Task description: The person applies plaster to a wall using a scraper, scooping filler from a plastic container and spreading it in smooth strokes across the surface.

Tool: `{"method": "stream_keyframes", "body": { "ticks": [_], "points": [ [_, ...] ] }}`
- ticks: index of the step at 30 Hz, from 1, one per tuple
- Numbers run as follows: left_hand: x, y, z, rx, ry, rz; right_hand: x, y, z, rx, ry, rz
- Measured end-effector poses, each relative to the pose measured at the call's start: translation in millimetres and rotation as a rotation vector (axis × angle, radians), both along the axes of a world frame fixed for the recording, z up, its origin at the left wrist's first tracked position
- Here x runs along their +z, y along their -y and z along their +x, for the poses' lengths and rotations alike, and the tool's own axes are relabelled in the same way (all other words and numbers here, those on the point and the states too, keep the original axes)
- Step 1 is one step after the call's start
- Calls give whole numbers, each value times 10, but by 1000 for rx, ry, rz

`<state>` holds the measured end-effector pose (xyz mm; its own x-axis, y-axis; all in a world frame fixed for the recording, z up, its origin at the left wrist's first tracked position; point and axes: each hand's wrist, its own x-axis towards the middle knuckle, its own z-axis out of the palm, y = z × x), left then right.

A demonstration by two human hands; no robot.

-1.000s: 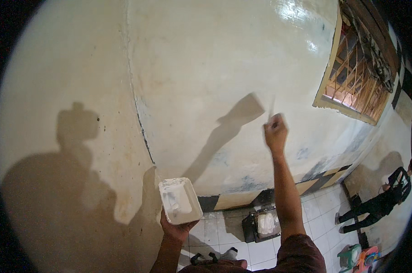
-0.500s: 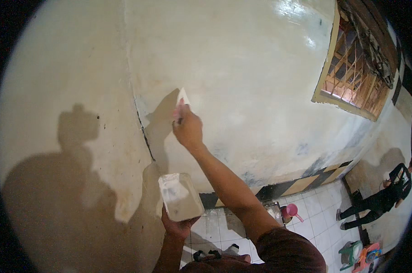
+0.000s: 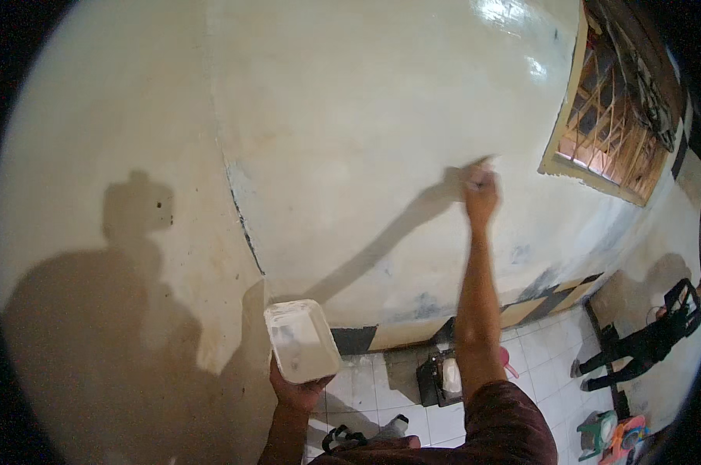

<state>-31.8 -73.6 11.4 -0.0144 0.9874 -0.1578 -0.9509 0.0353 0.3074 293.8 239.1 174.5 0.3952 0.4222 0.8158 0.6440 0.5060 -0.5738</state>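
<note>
My left hand (image 3: 295,387) grips a white rectangular tray (image 3: 304,339) from below, low in front of the wall; its inside is coated with white paste. At the upper middle right, my right hand (image 3: 481,194) is closed on a putty knife (image 3: 484,161), blurred and partly hidden by my fingers, at the pale wall (image 3: 366,116); whether its blade touches the surface I cannot tell. A cracked vertical seam (image 3: 238,217) runs down the wall at left of centre.
A barred window (image 3: 606,124) is at upper right. A person (image 3: 645,349) in dark clothes stands at far right. On the tiled floor (image 3: 397,418) are a black box (image 3: 428,384), a pink dipper (image 3: 505,360), green (image 3: 594,434) and orange plastic items (image 3: 625,442).
My right hand first swept left toward the seam with the putty knife, and has now swung back to the right, toward the window. My left hand with the tray has barely moved.
</note>
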Motion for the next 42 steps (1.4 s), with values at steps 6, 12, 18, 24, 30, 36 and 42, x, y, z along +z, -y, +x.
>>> {"method": "stream_keyframes", "body": {
  "ticks": [6, 12, 18, 24, 30, 36, 42],
  "points": [
    [1, -26, 18, 61, 3, -36, -373, 365, -2441, 388, 439, -108],
    [120, 3, 120, 78, -62, -73, -326, 899, -2007, 575, 42, -221],
    [87, 33, 69, -29, 10, -113, -29, 824, -976, 88, 24, -11],
    [11, 20, 201, -27, 80, -102, -490, -61, -703, 249, 726, -318],
    [-4, 61, 66, -37, -26, 60, -1387, 557, -1082, 414, 738, -240],
    [-148, 80, 133, -21, -61, 56, -1313, 802, -368, 568, -539, -213],
    [47, 100, 366, -111, 7, -11, -653, -15, -193, 980, -1306, -234]
  ]
}}
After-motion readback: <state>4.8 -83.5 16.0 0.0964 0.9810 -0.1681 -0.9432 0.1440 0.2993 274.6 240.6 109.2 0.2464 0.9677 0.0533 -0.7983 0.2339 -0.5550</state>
